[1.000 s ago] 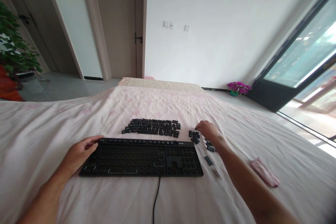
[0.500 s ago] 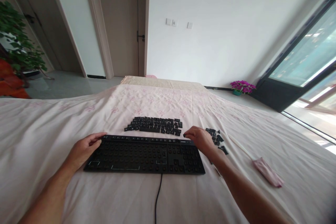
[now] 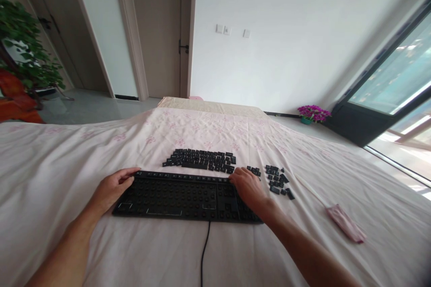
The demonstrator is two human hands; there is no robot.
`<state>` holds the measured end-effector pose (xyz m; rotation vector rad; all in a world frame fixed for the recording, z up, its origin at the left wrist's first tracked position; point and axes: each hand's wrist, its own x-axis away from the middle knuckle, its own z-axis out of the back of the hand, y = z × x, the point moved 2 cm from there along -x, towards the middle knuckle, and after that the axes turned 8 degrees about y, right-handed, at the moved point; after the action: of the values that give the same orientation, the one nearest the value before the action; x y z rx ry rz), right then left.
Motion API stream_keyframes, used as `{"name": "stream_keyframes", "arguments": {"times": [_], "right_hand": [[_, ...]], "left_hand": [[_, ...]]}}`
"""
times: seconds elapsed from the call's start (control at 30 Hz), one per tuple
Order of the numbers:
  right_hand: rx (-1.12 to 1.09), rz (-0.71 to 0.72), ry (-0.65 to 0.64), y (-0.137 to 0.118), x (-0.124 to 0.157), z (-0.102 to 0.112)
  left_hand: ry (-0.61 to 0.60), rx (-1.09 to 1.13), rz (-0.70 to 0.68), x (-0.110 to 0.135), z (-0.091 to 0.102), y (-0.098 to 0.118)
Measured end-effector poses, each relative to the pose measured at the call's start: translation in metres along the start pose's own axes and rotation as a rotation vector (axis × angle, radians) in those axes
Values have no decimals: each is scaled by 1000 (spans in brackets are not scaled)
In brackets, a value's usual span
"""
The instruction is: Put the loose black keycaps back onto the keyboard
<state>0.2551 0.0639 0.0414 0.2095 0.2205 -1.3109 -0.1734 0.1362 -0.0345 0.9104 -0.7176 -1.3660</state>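
A black keyboard [image 3: 175, 195] with its keycaps off lies on a pale pink sheet [image 3: 215, 134]. My left hand [image 3: 112, 188] grips its left end, fingers curled on the top left corner. My right hand [image 3: 247, 188] rests over the keyboard's right block, fingers bent down near the top row; what it pinches, if anything, is hidden. A large group of loose black keycaps [image 3: 200, 160] lies just behind the keyboard. A smaller scatter of keycaps [image 3: 278, 180] lies to the right of my right hand.
A black cable [image 3: 204, 251] runs from the keyboard toward me. A folded pink cloth [image 3: 346, 228] lies at the right. Beyond the bed are a door, a green plant [image 3: 25, 60] at left, purple flowers [image 3: 311, 113] and a glass door at right.
My right hand moved left from the small keycap scatter onto the keyboard's right block. My left hand stayed on the left end. The view tilted slightly.
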Motion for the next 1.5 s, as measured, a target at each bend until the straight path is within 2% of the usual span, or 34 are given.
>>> {"name": "stream_keyframes", "arguments": {"times": [0.27, 0.67, 0.93, 1.3, 1.4, 1.5], "right_hand": [[134, 118, 22, -3, 5, -3], [-13, 20, 29, 4, 3, -5], [134, 91, 52, -4, 9, -9], [267, 187, -2, -27, 0, 5], [225, 159, -6, -22, 2, 0], [152, 103, 41, -12, 7, -9]], "left_hand": [[-18, -14, -29, 0, 1, 0], [14, -24, -28, 0, 0, 4], [-4, -31, -17, 2, 0, 4], [16, -29, -18, 1, 1, 6], [6, -32, -5, 2, 0, 7], [0, -38, -10, 2, 0, 7]]}}
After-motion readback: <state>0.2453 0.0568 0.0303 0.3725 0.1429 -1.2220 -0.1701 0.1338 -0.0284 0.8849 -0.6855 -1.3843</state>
